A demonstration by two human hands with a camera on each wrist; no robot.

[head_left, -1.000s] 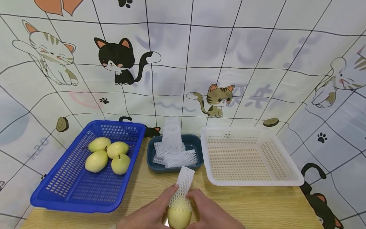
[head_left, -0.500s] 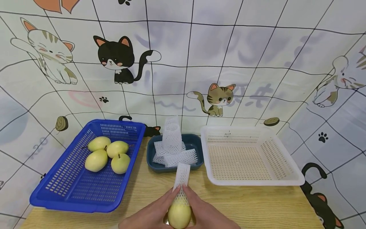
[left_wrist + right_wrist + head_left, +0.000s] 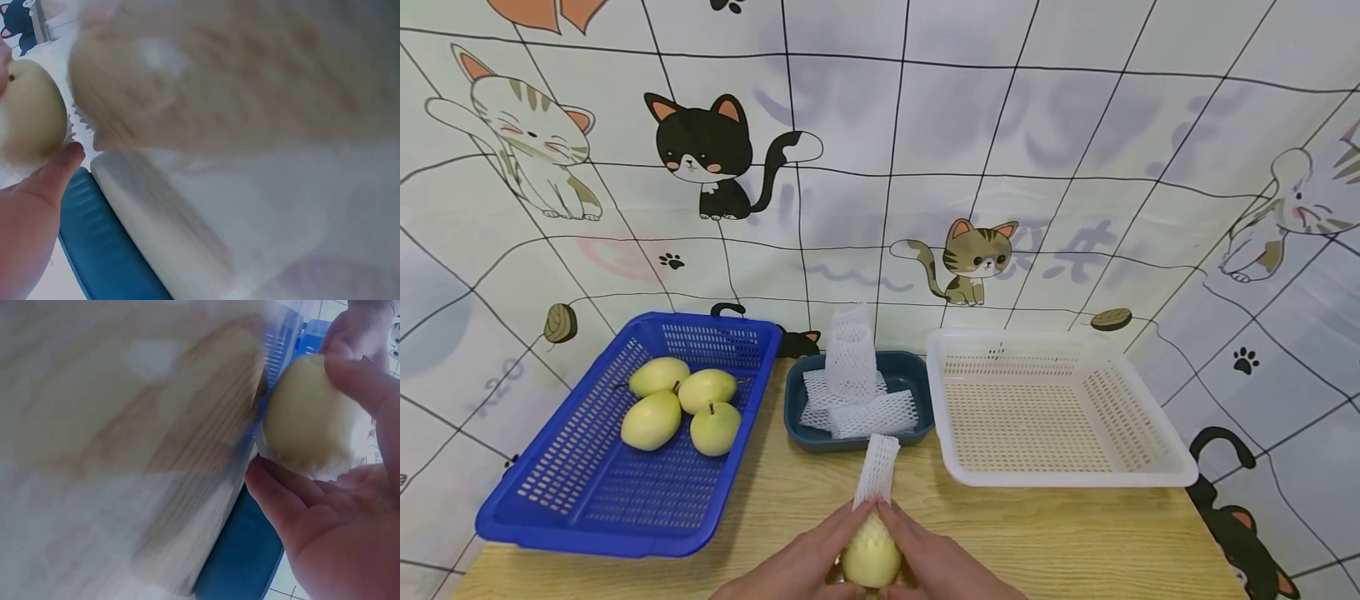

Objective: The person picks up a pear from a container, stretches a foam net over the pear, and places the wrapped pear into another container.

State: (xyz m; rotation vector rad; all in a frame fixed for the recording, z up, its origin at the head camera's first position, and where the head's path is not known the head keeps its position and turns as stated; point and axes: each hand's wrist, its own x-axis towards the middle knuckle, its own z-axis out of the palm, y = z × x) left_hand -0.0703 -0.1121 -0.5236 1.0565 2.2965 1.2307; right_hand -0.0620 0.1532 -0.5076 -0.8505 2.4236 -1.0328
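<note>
A pale yellow pear (image 3: pixel 872 560) sits between both hands at the front of the table, its far end inside a white foam net sleeve (image 3: pixel 877 468). The sleeve's loose end sticks out beyond the fingertips, toward the back. My left hand (image 3: pixel 808 554) grips the pear from the left and my right hand (image 3: pixel 946 557) from the right, fingertips meeting over the net. In the right wrist view, the thumb (image 3: pixel 359 378) lies by the bare end of the pear (image 3: pixel 312 419) and fingers press at the net's edge. The left wrist view shows the pear's bare end (image 3: pixel 31 115) too.
A blue basket (image 3: pixel 625 508) with several pears (image 3: pixel 651 421) stands at left. Behind the hands is a dark teal tray (image 3: pixel 808 442) with several foam nets (image 3: pixel 876 415), one upright. At right is a white basket (image 3: pixel 1067 479). A cat-print sheet (image 3: pixel 850 208) backs the wooden table (image 3: pixel 1037 542).
Both hands' fingertips have come together over the sleeve, which has swung from leaning right to nearly straight. The net now reaches further down the pear.
</note>
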